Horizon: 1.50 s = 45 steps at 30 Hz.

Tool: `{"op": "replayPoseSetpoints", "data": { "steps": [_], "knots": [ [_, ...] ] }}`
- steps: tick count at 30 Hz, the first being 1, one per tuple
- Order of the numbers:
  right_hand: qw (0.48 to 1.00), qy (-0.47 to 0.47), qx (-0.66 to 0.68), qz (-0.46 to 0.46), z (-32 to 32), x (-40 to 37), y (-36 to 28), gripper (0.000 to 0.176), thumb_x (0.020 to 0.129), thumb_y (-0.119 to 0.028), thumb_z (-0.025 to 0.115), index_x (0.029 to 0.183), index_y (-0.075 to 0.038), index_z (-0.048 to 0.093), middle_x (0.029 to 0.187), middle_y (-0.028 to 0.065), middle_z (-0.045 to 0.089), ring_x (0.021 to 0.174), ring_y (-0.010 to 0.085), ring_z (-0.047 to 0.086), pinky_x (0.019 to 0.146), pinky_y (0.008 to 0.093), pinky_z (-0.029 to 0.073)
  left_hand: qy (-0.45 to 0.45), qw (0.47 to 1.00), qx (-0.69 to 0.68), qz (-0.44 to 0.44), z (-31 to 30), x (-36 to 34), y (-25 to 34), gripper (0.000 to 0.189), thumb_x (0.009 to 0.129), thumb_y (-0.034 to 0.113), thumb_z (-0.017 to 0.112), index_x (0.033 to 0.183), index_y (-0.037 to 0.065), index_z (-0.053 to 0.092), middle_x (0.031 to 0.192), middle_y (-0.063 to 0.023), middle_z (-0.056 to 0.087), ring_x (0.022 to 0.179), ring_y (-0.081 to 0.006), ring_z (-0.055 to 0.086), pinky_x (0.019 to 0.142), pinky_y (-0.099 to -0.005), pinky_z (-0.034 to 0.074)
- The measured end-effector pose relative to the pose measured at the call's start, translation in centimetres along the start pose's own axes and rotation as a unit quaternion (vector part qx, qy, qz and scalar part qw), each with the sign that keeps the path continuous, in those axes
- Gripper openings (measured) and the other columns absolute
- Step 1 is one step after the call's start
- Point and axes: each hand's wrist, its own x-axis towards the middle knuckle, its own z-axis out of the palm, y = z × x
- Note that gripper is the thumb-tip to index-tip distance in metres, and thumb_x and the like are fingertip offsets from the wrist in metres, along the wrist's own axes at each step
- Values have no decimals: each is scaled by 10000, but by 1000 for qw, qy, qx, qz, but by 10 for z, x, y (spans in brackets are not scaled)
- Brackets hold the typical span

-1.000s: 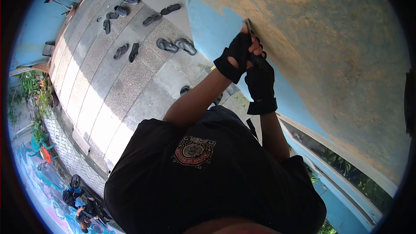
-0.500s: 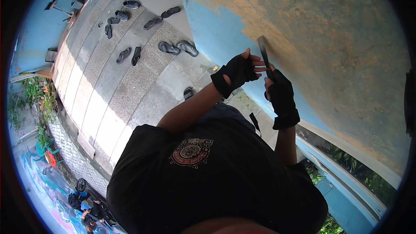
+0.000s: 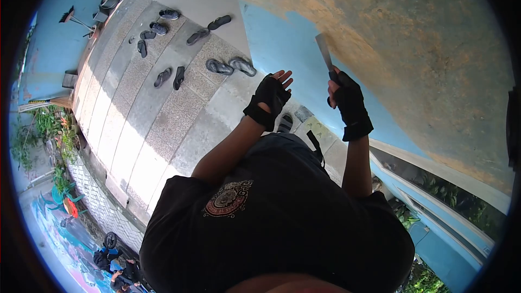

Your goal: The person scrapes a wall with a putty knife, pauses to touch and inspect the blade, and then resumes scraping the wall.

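Head view: the grip of the right hand [image 3: 347, 103], in a black fingerless glove, is closed tight around the dark handle of a grey flat-bladed metal scraper [image 3: 324, 51], with the bare fingertips wrapped over the top of the handle. The blade stands up from the fist and its tip lies at or just off the wall; contact cannot be told. It sits where the blue painted wall [image 3: 277, 38] gives way to a bare, rough ochre patch [image 3: 434, 49]. The left hand [image 3: 269, 96], gloved the same way, is near the right one but apart from it. Its fingers are spread, the palm is turned toward the wall, and it holds nothing. As a judgement, the scraper looks light and stiff, with a thin blade that may flex a little under pressure and a hard edge best kept off the skin. The handle is the place to take it, low and firm, never by the blade. Below both arms is the person's black printed T-shirt [image 3: 271, 228]. Further off, to the left, several pairs of dark sandals [image 3: 228, 66] lie scattered on grey paved steps [image 3: 157, 125]
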Motion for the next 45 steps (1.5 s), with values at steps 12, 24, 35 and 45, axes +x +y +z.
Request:
{"op": "replayPoseSetpoints", "data": {
  "steps": [12,24,35,45],
  "knots": [
    [975,-55,-168,-132,138,-11,31,382,926,-150,576,1300,-71,572,935,104,685,771,180,641,713,315,506,-196,980,29,-1,-19,-38,38,429,994,427,472,1208,56,510,1404,-130,485,1278,-291,464,1031,-456,437],
    [911,190,-226,-287,130,-80,1,380,828,-17,676,1204,-56,631,779,33,637,705,94,626,614,248,498,-202,974,73,75,-13,-88,63,379,959,413,559,1077,56,604,1266,-162,583,1223,-325,519,1006,-480,442],
    [704,-339,269,-563,186,-233,-99,244,917,-47,565,1135,47,623,706,88,592,568,182,578,512,315,463,-215,967,129,35,-20,-119,10,276,954,374,577,957,105,637,1082,-99,682,1052,-280,630,931,-481,500],
    [438,-560,492,-503,115,-332,-64,217,980,-51,468,1043,40,654,682,58,561,534,163,547,460,300,428,-199,974,110,5,-22,-171,-60,273,975,363,543,960,102,621,1095,-107,678,1029,-280,642,914,-488,500]
  ]
}}
